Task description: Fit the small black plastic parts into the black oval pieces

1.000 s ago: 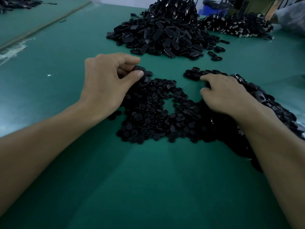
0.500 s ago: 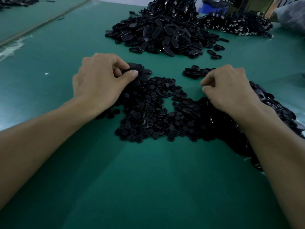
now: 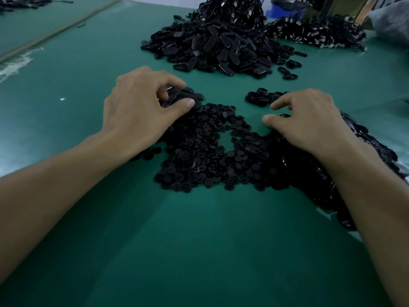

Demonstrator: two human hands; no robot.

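Observation:
A flat heap of small black round plastic parts (image 3: 199, 156) lies on the green table in front of me. My left hand (image 3: 141, 107) sits at its far left edge, thumb and curled fingers gripping a black oval piece (image 3: 179, 97). My right hand (image 3: 307, 120) hovers at the heap's right side, thumb and forefinger apart with curled fingers; what it holds, if anything, is hidden. A mound of black oval pieces (image 3: 358, 156) runs under my right forearm. A small cluster of oval pieces (image 3: 259, 97) lies just beyond my right fingers.
A big pile of black oval pieces (image 3: 217, 49) sits further back at centre, with another dark pile (image 3: 316, 34) behind it to the right. The green table (image 3: 199, 240) stretches bare toward me. A blue container (image 3: 276, 9) stands at the far edge.
My right hand came off the mound, lifted, then moved left with thumb and forefinger spread. My left hand kept hold of the oval piece and barely shifted.

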